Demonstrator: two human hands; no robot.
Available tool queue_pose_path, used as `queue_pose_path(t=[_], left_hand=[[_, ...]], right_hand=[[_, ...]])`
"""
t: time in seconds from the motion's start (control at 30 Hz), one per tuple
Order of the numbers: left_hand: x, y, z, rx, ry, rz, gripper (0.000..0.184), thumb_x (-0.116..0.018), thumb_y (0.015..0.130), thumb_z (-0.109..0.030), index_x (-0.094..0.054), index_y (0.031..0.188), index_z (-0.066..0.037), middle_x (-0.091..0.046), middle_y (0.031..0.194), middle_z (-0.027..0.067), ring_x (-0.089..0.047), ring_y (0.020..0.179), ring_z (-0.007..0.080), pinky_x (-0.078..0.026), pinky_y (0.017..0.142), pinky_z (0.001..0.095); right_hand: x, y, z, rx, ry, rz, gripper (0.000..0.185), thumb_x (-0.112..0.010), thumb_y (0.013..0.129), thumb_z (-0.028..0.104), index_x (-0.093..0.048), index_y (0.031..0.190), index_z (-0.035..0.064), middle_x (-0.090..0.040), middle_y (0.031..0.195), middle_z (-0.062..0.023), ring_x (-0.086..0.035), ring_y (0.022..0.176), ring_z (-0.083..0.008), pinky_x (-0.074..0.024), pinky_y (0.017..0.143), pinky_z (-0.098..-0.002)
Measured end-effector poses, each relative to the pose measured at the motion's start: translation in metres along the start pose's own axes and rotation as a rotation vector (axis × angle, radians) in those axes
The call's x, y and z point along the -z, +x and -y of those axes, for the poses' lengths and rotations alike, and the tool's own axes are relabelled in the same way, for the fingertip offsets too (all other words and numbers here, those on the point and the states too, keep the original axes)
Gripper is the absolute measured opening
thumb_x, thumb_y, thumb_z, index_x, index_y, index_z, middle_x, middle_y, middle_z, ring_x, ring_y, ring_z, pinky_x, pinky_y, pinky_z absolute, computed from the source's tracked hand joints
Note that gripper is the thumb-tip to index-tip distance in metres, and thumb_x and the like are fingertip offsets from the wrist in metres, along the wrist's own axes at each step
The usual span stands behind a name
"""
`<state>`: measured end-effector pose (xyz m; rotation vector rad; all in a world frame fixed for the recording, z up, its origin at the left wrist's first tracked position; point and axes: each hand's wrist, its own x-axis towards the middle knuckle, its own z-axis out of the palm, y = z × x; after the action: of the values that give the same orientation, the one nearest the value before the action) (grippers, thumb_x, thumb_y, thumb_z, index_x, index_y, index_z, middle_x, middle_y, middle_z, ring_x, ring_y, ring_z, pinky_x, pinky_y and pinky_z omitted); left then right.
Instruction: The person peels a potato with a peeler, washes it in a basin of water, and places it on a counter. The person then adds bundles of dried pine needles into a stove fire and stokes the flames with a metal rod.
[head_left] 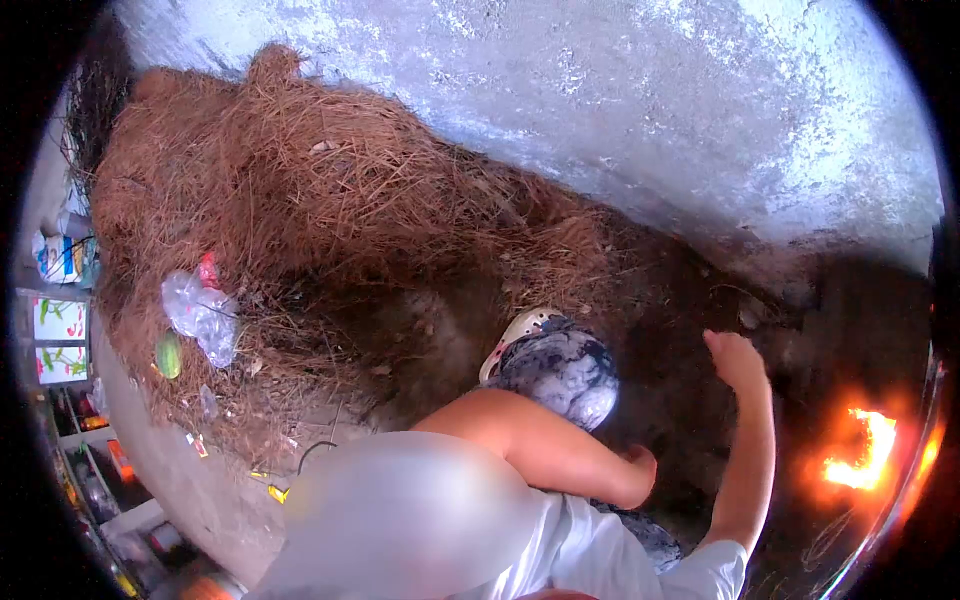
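Note:
My right hand (735,358) reaches forward over the dark floor with its fingers curled together; anything in them is too small or hidden to make out. Closer to my body, my left hand (637,477) hangs beside my bent knee in dark patterned trousers (565,375). Its fingers are in shadow and turned away, so their state does not show. A pale clog (520,335) with holes is on my foot by the knee. Off to the right of my right arm, a bright fire (862,452) burns.
A large heap of dry brown pine needles (330,170) lies against the pale wall (640,90). On its left edge are a clear plastic bag (205,315) and a green striped melon-like object (168,355). Shelves with goods (105,465) stand at the far left. Yellow scraps (278,493) litter the floor.

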<state>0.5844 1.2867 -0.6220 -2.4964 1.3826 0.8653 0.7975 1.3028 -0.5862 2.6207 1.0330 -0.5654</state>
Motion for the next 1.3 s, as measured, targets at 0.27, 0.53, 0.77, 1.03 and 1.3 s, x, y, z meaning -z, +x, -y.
queue_pose_path(t=[0.27, 0.53, 0.77, 1.03, 1.3], left_hand=[[0.001, -0.014, 0.003, -0.056, -0.033, 0.073, 0.033, -0.051, 0.075, -0.022, -0.061, 0.102, -0.006, -0.06, 0.097, 0.0122, -0.055, 0.086, 0.0301, -0.044, 0.07, 0.0497], [-0.031, 0.008, -0.003, 0.042, 0.007, 0.072, 0.031, -0.052, 0.078, -0.029, -0.06, 0.105, -0.017, -0.059, 0.103, 0.0074, -0.053, 0.096, 0.0278, -0.042, 0.076, 0.0476], [-0.012, -0.018, 0.003, -0.106, -0.026, 0.086, 0.037, -0.051, 0.074, -0.028, -0.062, 0.102, -0.007, -0.059, 0.104, 0.0165, -0.055, 0.094, 0.0308, -0.044, 0.071, 0.0519], [0.001, -0.004, -0.004, -0.083, 0.001, 0.068, 0.035, -0.052, 0.074, -0.028, -0.062, 0.1, -0.006, -0.059, 0.102, 0.016, -0.055, 0.092, 0.0303, -0.045, 0.069, 0.0506], [-0.005, -0.003, -0.006, -0.041, 0.022, 0.082, 0.034, -0.052, 0.074, -0.028, -0.062, 0.098, -0.006, -0.059, 0.099, 0.0155, -0.056, 0.089, 0.0298, -0.045, 0.068, 0.0494]], right_hand=[[0.095, -0.016, 0.086, -0.157, 0.084, -0.162, 0.045, -0.038, 0.088, 0.044, -0.062, 0.081, 0.0074, -0.061, 0.081, -0.017, -0.058, 0.08, -0.0367, -0.0456, 0.07, -0.0467], [0.054, 0.098, 0.196, 0.019, 0.156, -0.033, 0.046, -0.032, 0.09, 0.044, -0.062, 0.093, 0.0089, -0.061, 0.096, -0.0157, -0.058, 0.089, -0.0355, -0.0459, 0.076, -0.0464], [0.014, 0.033, 0.092, 0.171, -0.096, 0.129, 0.035, -0.033, 0.092, 0.031, -0.054, 0.108, 0.0088, -0.06, 0.099, -0.0146, -0.057, 0.093, -0.0339, -0.0481, 0.076, -0.0454], [0.047, -0.058, 0.061, -0.172, 0.15, -0.098, 0.044, -0.04, 0.088, 0.042, -0.061, 0.074, 0.0062, -0.062, 0.078, -0.0155, -0.06, 0.076, -0.0342, -0.048, 0.067, -0.0441], [0.021, 0.002, 0.131, 0.128, -0.07, -0.022, 0.046, -0.037, 0.088, 0.046, -0.063, 0.077, 0.0093, -0.064, 0.078, -0.0124, -0.061, 0.074, -0.0327, -0.0492, 0.066, -0.0425]])
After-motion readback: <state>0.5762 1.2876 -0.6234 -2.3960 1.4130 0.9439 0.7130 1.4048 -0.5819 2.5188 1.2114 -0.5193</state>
